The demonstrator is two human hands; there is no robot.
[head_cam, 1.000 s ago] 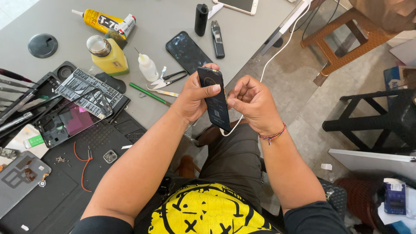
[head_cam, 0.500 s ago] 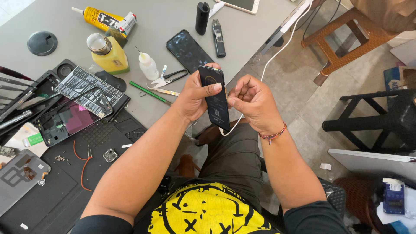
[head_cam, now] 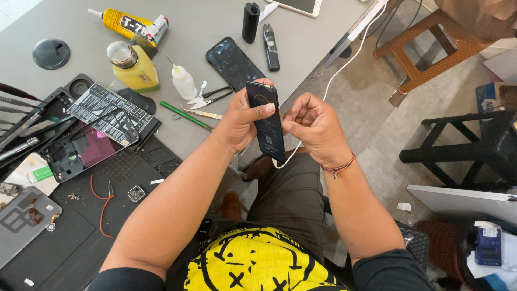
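1. The left hand [head_cam: 242, 121] is wrapped around a dark phone [head_cam: 266, 121], thumb lying across its face and fingers behind it, so the phone stands nearly upright above the person's lap, just off the table edge.
2. The right hand [head_cam: 312, 126] is curled closed against the phone's right edge, fingertips pinched together there; what they pinch is too small to tell. A white cable [head_cam: 344, 62] runs from under the phone and behind this hand up past the table's corner.
3. Far left on the grey table [head_cam: 204, 16], a black work mat [head_cam: 81, 237] carries an opened phone frame [head_cam: 81, 148], a grey back panel [head_cam: 21, 223], loose screws and a thin orange wire [head_cam: 102, 207].
4. Above the mat lie a round black cap [head_cam: 51, 53], a yellow glue tube [head_cam: 126, 24] and a yellow dispenser bottle [head_cam: 134, 67] with a metal top.
5. Nearer the hands stand a small white dropper bottle [head_cam: 183, 82], small scissors [head_cam: 210, 97] and a green tool [head_cam: 186, 115], all well clear of the held phone.
6. Just behind the left hand a second dark phone [head_cam: 231, 62] lies flat on the table, with a black cylinder [head_cam: 250, 21] and a slim black device [head_cam: 270, 46] beyond it.
7. To the right, off the table, stand a wooden stool [head_cam: 431, 48] and a black stool [head_cam: 474, 145] on the tiled floor.
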